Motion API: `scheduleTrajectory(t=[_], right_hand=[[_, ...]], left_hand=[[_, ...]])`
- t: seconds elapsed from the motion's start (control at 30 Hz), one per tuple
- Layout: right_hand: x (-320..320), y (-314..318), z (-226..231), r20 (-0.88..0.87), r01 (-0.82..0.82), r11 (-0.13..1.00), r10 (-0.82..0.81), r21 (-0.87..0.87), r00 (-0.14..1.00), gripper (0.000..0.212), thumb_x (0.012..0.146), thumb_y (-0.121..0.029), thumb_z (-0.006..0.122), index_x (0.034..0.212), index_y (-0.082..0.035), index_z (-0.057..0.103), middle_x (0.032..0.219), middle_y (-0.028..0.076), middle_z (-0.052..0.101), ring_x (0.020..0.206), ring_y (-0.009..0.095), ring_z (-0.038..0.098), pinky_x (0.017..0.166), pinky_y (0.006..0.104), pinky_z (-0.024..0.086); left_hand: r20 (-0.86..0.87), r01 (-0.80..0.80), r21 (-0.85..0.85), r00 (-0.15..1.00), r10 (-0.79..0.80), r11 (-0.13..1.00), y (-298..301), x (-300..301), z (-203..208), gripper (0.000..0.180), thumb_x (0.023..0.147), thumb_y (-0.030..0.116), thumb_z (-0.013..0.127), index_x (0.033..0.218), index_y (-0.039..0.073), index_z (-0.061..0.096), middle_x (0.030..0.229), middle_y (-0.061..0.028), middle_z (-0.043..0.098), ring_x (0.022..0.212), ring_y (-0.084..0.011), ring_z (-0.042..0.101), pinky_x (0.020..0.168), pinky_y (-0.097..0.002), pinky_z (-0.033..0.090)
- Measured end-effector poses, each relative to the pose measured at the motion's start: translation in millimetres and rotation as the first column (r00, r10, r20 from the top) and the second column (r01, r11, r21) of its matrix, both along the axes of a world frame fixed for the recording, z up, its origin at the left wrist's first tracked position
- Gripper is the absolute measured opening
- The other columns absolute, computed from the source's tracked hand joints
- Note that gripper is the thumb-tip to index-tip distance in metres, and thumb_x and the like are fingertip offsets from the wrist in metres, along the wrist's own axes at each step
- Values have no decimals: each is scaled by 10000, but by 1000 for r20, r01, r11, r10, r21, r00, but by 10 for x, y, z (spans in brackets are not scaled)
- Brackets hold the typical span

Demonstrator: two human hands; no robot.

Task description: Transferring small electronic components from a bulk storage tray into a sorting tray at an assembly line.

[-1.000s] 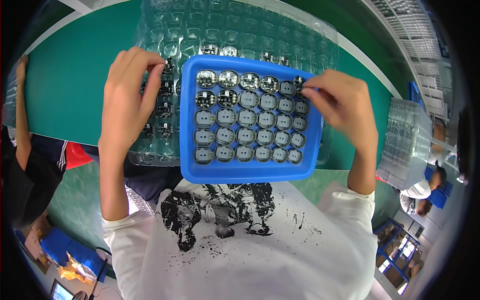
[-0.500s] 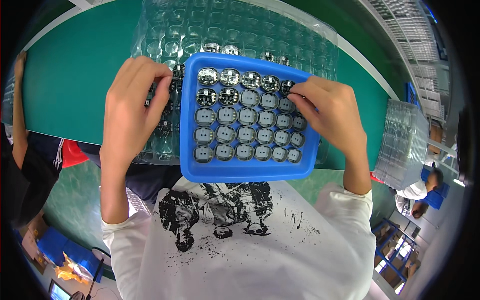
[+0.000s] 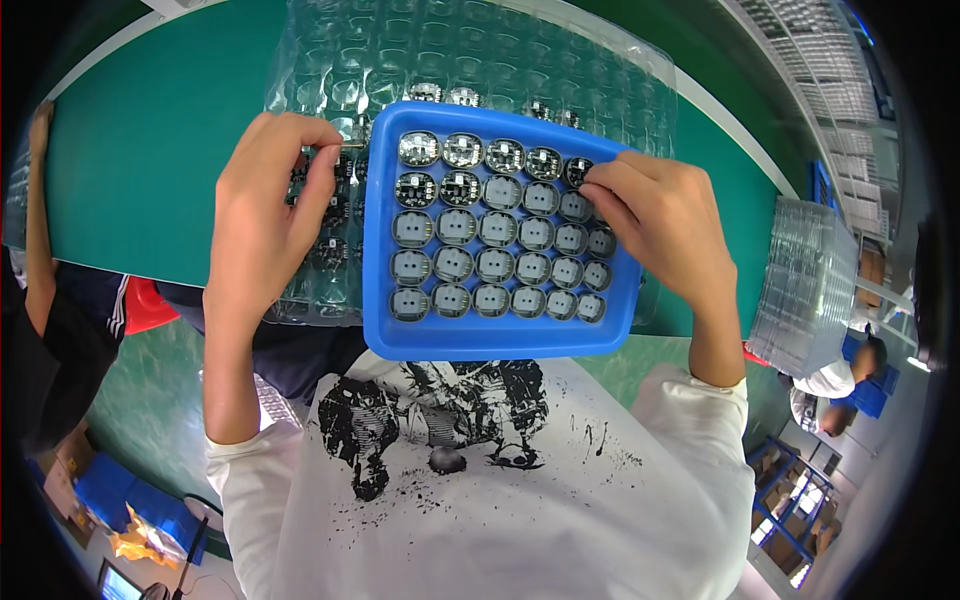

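spillage looks likeliest to us: the blue tray (image 3: 500,340) overhangs the worktop (image 3: 150,150) near edge while our right fingers (image 3: 610,185) pinch a round disc (image 3: 578,172) and our left fingers (image 3: 315,170) pinch something hidden.

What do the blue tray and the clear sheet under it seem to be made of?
Blue tray: probably moulded plastic, smooth with a slight sheen, with rounded edges and uniform colour.
Clear blister sheet: apparently thin transparent plastic, glossy, with formed pockets that catch highlights and the green table showing through.

Tray (image 3: 480,342) on blister sheet (image 3: 470,50) (discs (image 3: 497,228) inside)
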State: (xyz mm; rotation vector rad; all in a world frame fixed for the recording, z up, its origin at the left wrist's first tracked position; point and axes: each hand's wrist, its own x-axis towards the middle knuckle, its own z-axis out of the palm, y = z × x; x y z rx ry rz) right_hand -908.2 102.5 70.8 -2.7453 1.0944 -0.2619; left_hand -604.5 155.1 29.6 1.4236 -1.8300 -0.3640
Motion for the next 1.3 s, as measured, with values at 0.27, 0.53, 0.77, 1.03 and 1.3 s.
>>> scheduleTrajectory(t=[0.27,0.53,0.77,1.03,1.3], right_hand=[[-6,8,9,-6,-12,1000,12,-20,1000,87,767,-57,708,826,-31,649,705,91,609,587,279,590,505,366,446],[-2,-3,21,3,-25,999,25,-31,1000,93,764,-57,712,827,-30,649,708,91,611,587,281,593,504,367,449],[2,-12,7,-48,-35,999,35,-1,998,77,783,-72,699,813,-33,640,715,93,608,590,292,582,514,380,442],[1,-47,-16,-9,-44,998,44,39,999,79,799,-75,692,838,-27,645,723,101,605,593,289,573,516,374,435],[-120,-448,-12,213,4,994,-27,108,977,123,804,-73,703,898,0,676,726,90,612,592,179,557,546,276,437]], left_hand=[[-3,37,-31,999,-37,999,11,-40,80,145,768,-84,644,872,-4,580,845,-88,601,750,-217,586,612,-298,462],[-34,113,-91,993,-116,989,50,-116,129,154,768,-100,636,882,-12,583,865,-106,604,737,-229,588,623,-298,480],[-468,231,78,867,-169,970,163,-230,53,153,829,-107,618,945,-14,585,917,-85,610,736,-137,578,641,-244,470],[-721,463,-17,609,-332,886,95,-323,107,184,812,-147,572,951,-28,593,909,-83,591,775,-120,564,668,-230,480],[-154,326,-88,929,-337,941,62,-380,199,221,693,-93,674,874,17,612,854,-90,583,731,-242,555,618,-314,441]])
